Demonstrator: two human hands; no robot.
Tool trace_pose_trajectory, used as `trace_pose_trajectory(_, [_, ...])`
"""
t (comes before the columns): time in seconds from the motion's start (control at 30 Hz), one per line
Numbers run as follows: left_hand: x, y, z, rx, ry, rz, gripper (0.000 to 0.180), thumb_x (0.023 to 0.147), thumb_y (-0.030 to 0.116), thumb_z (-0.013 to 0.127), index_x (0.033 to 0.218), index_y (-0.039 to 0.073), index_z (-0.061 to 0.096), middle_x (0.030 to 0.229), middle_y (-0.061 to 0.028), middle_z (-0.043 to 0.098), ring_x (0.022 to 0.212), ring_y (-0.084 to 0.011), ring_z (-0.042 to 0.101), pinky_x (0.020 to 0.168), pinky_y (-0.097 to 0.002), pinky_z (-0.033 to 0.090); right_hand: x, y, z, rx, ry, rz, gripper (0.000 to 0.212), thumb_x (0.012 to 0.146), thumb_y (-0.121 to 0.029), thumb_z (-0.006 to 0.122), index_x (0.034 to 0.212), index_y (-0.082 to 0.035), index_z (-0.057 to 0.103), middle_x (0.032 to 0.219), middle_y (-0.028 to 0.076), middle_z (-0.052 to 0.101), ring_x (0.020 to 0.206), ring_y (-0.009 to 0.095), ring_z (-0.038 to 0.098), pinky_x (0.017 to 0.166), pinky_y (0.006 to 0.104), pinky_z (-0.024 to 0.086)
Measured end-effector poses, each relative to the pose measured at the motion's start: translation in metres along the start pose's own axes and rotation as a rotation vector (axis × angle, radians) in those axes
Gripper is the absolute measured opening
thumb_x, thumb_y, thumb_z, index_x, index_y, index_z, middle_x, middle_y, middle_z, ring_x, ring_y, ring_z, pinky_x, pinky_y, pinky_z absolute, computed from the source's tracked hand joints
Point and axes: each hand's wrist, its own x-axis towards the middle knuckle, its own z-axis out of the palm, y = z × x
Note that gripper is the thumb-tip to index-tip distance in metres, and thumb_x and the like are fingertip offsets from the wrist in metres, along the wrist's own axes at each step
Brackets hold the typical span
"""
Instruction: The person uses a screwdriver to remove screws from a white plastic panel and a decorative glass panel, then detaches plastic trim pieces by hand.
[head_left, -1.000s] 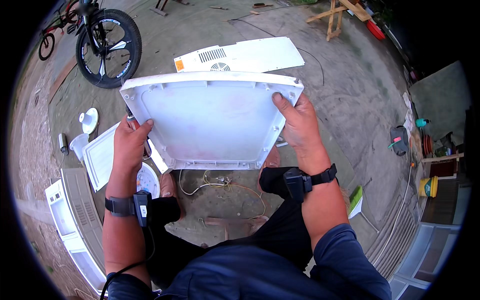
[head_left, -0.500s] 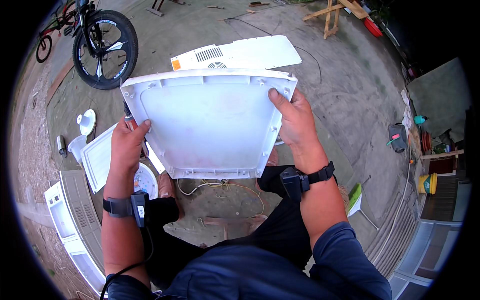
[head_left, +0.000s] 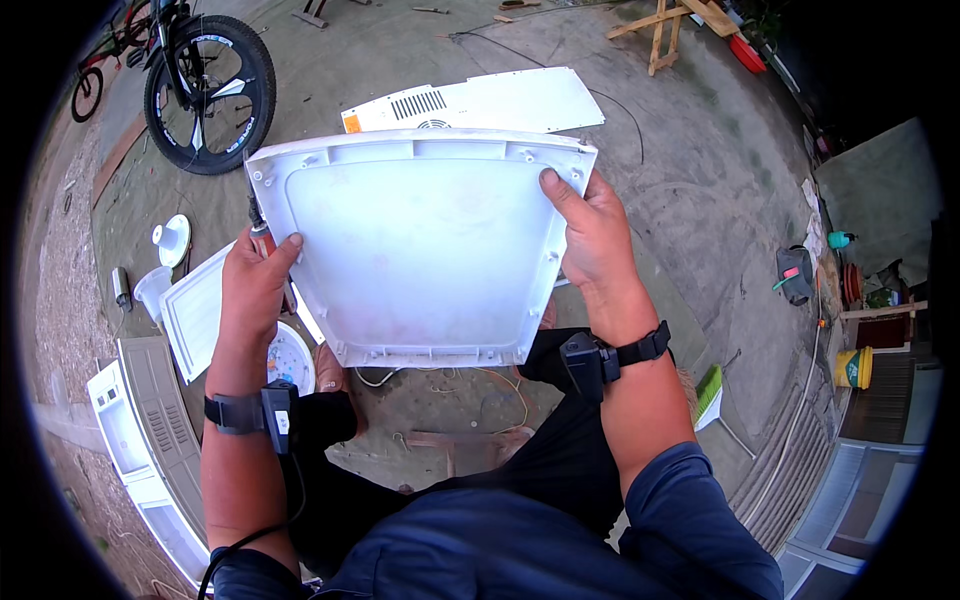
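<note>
A white plastic panel (head_left: pixel 420 260), shallow like a tray with raised rims and small screw posts at its corners, is held up in front of me. My left hand (head_left: pixel 255 280) grips its left edge, thumb on the inner face. A tool with a red handle (head_left: pixel 262 242) shows between that hand and the panel; its full shape is hidden. My right hand (head_left: pixel 592 235) clasps the upper right edge, thumb over the rim and fingers behind it. Beyond the panel lies a flat white metal sheet (head_left: pixel 500 100) with vent slots, partly covered by the panel's top edge.
A bicycle wheel (head_left: pixel 210 95) stands at the far left. Left of me are a white bowl (head_left: pixel 290 362) holding small parts, a white frame (head_left: pixel 195 320) and a large appliance casing (head_left: pixel 160 420). Thin wires (head_left: pixel 500 385) and a low wooden stool (head_left: pixel 470 440) are below the panel.
The panel has tipped slightly: its top edge sits a little higher and its bottom edge lower. Both hands keep their grip in almost the same places.
</note>
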Motion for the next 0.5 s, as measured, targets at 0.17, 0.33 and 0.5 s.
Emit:
trace_pose_trajectory(0.17, [0.003,-0.006,0.001,-0.090,0.102,-0.121,0.035,0.091,0.025,0.069,0.112,-0.001,0.060,0.097,-0.0057,0.065,0.083,-0.0145,0.062,0.069,-0.0296,0.050,-0.010,-0.002,0.010,-0.314,0.041,-0.122,0.026,0.091,-0.013,0.069,0.113,0.001,0.064,0.104,0.010,0.070,0.093,0.018,0.066,0.083,0.0316,0.051])
trace_pose_trajectory(0.33, [-0.030,0.005,0.039,-0.586,-0.133,-0.321,0.060,0.093,0.042,0.066,0.129,-0.004,0.050,0.123,-0.0202,0.061,0.107,-0.0272,0.062,0.074,-0.0290,0.052,-0.032,0.003,0.038,-0.837,-0.047,-0.370,0.025,0.082,-0.004,0.068,0.107,-0.005,0.068,0.098,0.015,0.071,0.087,0.025,0.069,0.076,0.0333,0.053])
trace_pose_trajectory(0.5, [-0.057,0.025,0.069,-0.923,-0.308,-0.382,0.048,0.095,0.043,0.063,0.122,0.004,0.054,0.117,-0.0125,0.063,0.101,-0.0215,0.065,0.075,-0.0303,0.056,-0.046,0.015,0.052,-0.950,-0.352,-0.781,0.041,0.071,0.005,0.064,0.108,-0.010,0.069,0.104,0.011,0.071,0.091,0.031,0.069,0.079,0.0377,0.056])
